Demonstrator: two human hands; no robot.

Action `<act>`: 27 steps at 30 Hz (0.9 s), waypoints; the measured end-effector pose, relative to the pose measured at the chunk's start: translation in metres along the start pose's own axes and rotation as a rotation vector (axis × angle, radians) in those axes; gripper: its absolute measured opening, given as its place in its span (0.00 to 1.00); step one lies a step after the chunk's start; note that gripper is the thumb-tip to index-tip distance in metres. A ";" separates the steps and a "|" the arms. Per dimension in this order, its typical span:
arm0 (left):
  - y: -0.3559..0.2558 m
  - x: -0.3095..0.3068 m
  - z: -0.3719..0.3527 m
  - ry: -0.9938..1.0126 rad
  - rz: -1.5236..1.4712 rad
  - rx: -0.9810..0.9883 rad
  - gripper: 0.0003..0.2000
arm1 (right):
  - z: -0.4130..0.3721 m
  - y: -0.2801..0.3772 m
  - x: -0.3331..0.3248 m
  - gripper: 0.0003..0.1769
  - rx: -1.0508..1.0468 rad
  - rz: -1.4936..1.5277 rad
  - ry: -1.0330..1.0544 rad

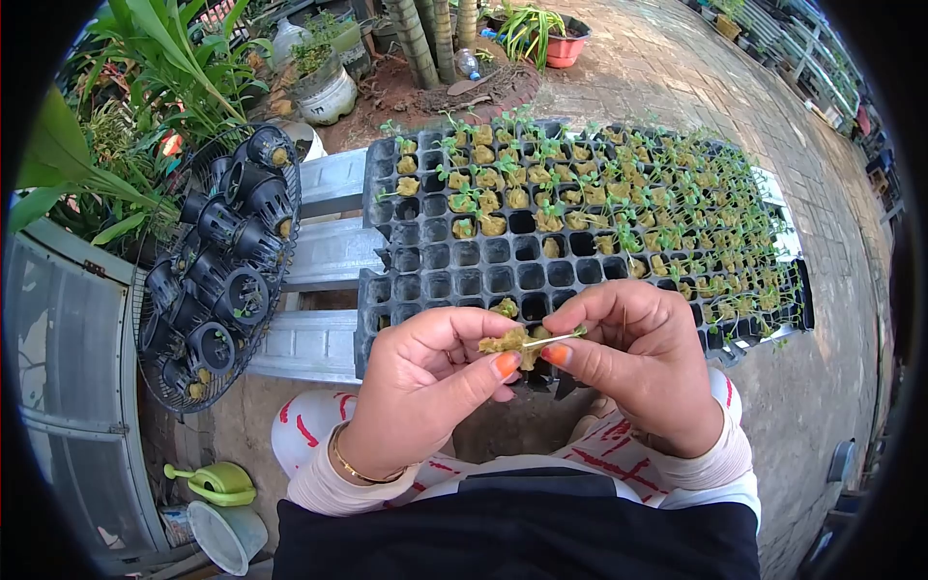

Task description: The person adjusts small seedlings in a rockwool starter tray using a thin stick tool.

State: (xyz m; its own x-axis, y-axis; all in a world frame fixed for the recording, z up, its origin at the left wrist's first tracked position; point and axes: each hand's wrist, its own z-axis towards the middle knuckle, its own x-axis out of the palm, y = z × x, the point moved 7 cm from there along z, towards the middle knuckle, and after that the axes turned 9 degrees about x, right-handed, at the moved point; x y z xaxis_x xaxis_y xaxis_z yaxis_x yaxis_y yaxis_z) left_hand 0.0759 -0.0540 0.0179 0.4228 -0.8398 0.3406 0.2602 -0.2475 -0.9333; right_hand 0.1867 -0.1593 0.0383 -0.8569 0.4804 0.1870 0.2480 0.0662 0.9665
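Observation:
Pinched between the thumb and fingers of my left hand is a tan growing plug. A thin white seedling stem with a small green tip extends to the right from the plug. My right hand closes its thumb and forefinger on that stem. Both hands are over the near edge of black seedling trays. Many tray cells hold tan plugs with green sprouts, mostly on the right; several cells at the left and front hold none.
Black net pots fill a wire basket on the left. The trays rest on a slatted metal bench. A green watering can and a pale bucket stand at lower left. A red planter is behind.

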 end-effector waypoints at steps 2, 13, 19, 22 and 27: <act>0.000 0.000 -0.001 0.052 0.031 0.019 0.12 | -0.001 0.002 -0.002 0.06 -0.003 -0.038 -0.009; 0.000 0.000 0.003 0.058 0.050 0.024 0.11 | -0.004 0.002 -0.004 0.03 -0.022 -0.086 -0.015; 0.002 -0.001 0.005 0.044 0.021 0.004 0.10 | -0.005 0.008 -0.005 0.03 -0.167 -0.273 -0.052; 0.002 -0.001 0.005 0.032 0.023 0.009 0.09 | -0.008 0.019 -0.001 0.03 -0.258 -0.415 -0.090; 0.001 -0.002 0.005 0.018 0.049 0.055 0.08 | -0.011 0.028 0.004 0.04 -0.350 -0.544 -0.128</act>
State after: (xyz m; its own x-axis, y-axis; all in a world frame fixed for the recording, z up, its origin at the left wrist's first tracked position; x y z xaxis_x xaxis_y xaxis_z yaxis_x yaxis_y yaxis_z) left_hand 0.0798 -0.0505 0.0170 0.4211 -0.8588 0.2917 0.2868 -0.1790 -0.9411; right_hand 0.1854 -0.1655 0.0682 -0.7529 0.5602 -0.3456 -0.3852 0.0507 0.9214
